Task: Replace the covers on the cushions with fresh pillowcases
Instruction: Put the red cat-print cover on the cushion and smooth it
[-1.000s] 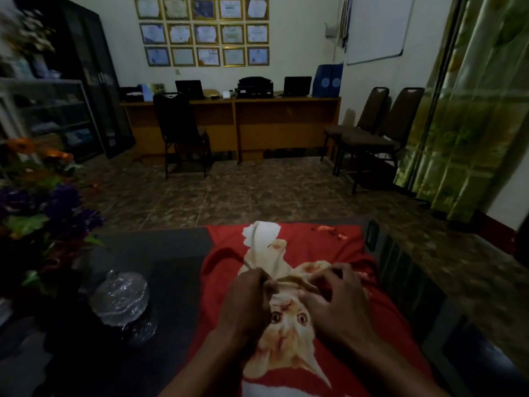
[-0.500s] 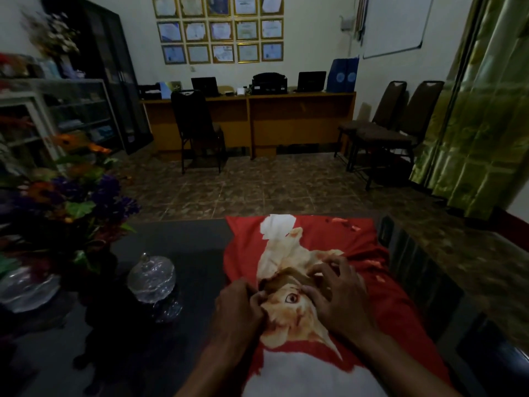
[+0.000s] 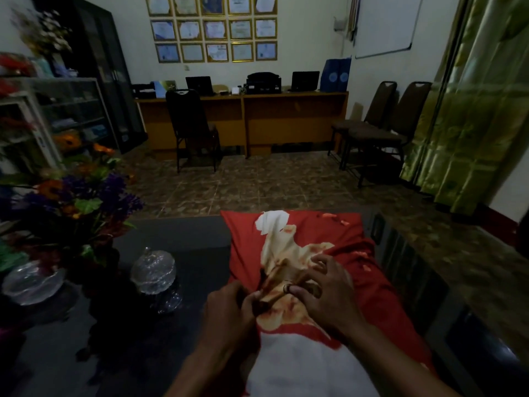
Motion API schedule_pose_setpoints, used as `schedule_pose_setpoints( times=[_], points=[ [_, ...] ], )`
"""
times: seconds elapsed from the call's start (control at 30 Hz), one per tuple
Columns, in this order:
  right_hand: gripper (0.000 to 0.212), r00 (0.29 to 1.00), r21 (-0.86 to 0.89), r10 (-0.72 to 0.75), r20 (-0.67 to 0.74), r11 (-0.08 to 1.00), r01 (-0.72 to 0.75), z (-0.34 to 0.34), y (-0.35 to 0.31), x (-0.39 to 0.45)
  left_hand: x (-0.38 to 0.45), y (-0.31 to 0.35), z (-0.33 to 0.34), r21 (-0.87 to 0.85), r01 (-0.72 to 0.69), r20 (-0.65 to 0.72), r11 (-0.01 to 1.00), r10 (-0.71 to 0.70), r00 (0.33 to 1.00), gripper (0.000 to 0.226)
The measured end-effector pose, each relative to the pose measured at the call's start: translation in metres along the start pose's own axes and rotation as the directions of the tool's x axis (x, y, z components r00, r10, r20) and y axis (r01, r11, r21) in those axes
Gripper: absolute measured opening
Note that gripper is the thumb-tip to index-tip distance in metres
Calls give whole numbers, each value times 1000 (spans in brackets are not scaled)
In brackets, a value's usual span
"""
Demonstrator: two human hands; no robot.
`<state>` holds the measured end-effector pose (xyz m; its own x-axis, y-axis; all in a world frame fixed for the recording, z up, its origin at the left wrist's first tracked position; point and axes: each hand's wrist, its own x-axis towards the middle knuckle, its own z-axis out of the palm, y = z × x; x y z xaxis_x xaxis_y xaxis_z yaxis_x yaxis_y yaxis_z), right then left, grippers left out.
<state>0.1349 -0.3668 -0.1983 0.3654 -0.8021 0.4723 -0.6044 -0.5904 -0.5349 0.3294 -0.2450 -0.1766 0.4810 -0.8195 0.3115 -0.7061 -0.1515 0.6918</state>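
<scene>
A cushion lies lengthwise on the dark table (image 3: 183, 245), wearing a red pillowcase (image 3: 360, 270) printed with an orange-and-cream cat. The cover is bunched into folds over the cushion's middle. The near end of the cushion shows as bare white (image 3: 300, 365). My left hand (image 3: 229, 313) pinches the gathered cloth on the left of the bunch. My right hand (image 3: 329, 287) grips the folds on the right, fingers spread over the print. Both forearms reach in from the bottom edge.
A lidded glass jar (image 3: 153, 270) stands just left of the cushion, a glass bowl (image 3: 31, 282) and a vase of artificial flowers (image 3: 80, 202) further left. Beyond the table are tiled floor, a wooden desk (image 3: 286, 116) with a chair, two chairs (image 3: 386, 121) and a green curtain (image 3: 472, 110) at right.
Both hands have gathered more of the red cover into folds, pushing it away from me. The cat's face has vanished into the bunch and more white cushion shows at the near end.
</scene>
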Motion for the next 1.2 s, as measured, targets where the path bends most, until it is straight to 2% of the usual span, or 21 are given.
schedule_pose_setpoints(
  times=[0.07, 0.23, 0.27, 0.33, 0.4, 0.5, 0.6, 0.7, 0.77, 0.83, 0.93, 1.0, 1.07, 1.13, 1.2],
  points=[
    [19, 999, -32, 24, 43, 999, -23, 1, -3, 2, -2, -1, -2, 77, 0, 61, 997, -5, 998, 22],
    [11, 986, 0, 14, 167, 1000, -15, -22, -2, -6, -10, 6, 3, 120, -103, 75, 987, 94, 993, 21],
    [12, 989, 33, 45, 144, 998, -50, -28, 2, -5, -9, 11, 4, 112, -123, 88, 986, 114, 990, 25],
    [14, 986, 110, 166, -7, 980, -165, -43, 13, -1, -7, 19, 8, 84, -202, 95, 976, 194, 976, 36],
    [11, 931, 136, 339, -132, 937, -322, -54, 32, 2, -6, 28, 15, 74, -287, 134, 955, 275, 952, 43],
    [18, 830, 76, 551, -88, 834, -546, -61, 66, -7, -6, 44, 30, 53, -391, 230, 919, 369, 900, 45],
    [2, 796, 106, 602, -54, 797, -595, -67, 80, -19, -15, 55, 47, 98, -465, 315, 880, 416, 853, 54],
    [8, 752, 153, 652, -96, 756, -636, -82, 90, -24, -21, 58, 54, 143, -442, 360, 886, 369, 857, 57],
    [7, 754, 174, 645, -129, 763, -623, -92, 92, -31, -22, 56, 53, 148, -419, 359, 896, 346, 867, 59],
    [10, 789, 194, 603, -117, 793, -577, -96, 88, -40, -22, 53, 51, 158, -427, 366, 890, 349, 863, 63],
    [23, 903, 199, 423, -81, 894, -401, -101, 71, -54, -25, 43, 44, 147, -453, 338, 879, 386, 858, 54],
    [28, 956, 123, 289, 44, 949, -292, -98, 60, -68, -29, 37, 33, 158, -461, 289, 873, 405, 867, 47],
    [20, 966, 50, 209, 151, 975, -218, -92, 49, -78, -31, 29, 16, 186, -431, 280, 883, 373, 884, 44],
    [9, 978, -5, 171, 119, 985, -172, -84, 44, -76, -32, 17, -10, 222, -403, 345, 888, 315, 884, 45],
    [4, 978, -71, 197, 75, 979, -192, -81, 41, -68, -33, 5, -40, 234, -378, 411, 896, 262, 873, 43]
  ],
)
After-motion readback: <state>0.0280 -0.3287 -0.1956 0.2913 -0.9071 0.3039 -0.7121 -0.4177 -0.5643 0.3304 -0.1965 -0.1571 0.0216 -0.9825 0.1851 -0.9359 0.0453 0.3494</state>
